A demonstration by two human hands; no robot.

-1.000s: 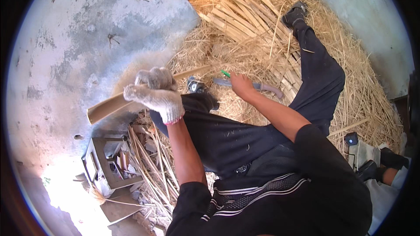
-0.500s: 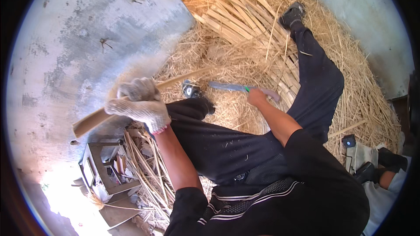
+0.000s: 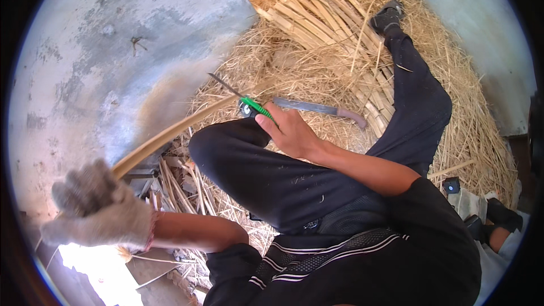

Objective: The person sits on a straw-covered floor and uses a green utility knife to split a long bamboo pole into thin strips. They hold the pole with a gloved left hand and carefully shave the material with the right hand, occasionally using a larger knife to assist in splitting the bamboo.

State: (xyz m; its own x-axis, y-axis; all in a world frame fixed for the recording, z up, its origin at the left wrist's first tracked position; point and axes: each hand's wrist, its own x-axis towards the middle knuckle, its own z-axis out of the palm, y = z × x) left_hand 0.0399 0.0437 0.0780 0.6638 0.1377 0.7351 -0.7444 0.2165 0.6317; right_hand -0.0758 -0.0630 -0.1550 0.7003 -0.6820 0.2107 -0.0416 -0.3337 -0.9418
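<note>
My left hand (image 3: 105, 209), in a pale knitted work glove, is closed around one end of a long, narrow bamboo strip (image 3: 170, 135). The strip slants up to the right above my bent knee, and its far end blends into the straw. In my bare right hand (image 3: 293, 134) is a green-handled knife (image 3: 259, 112), its thin dark blade pointing up to the left, over the strip's far part. Just beyond that hand a machete (image 3: 306, 105) with a wooden grip lies on the straw.
Split bamboo strips (image 3: 317, 20) lie piled on the loose straw (image 3: 453, 113) ahead. A worn, pale panel (image 3: 130, 51) stands at the left. Scraps and slats (image 3: 178, 187) lie below my left knee. Another person's arm (image 3: 500, 238) shows at the lower right.
My left hand has moved down and to the left, pulling the strip along. My right hand has risen leftward from beside the machete, bringing the green-handled knife over the strip.
</note>
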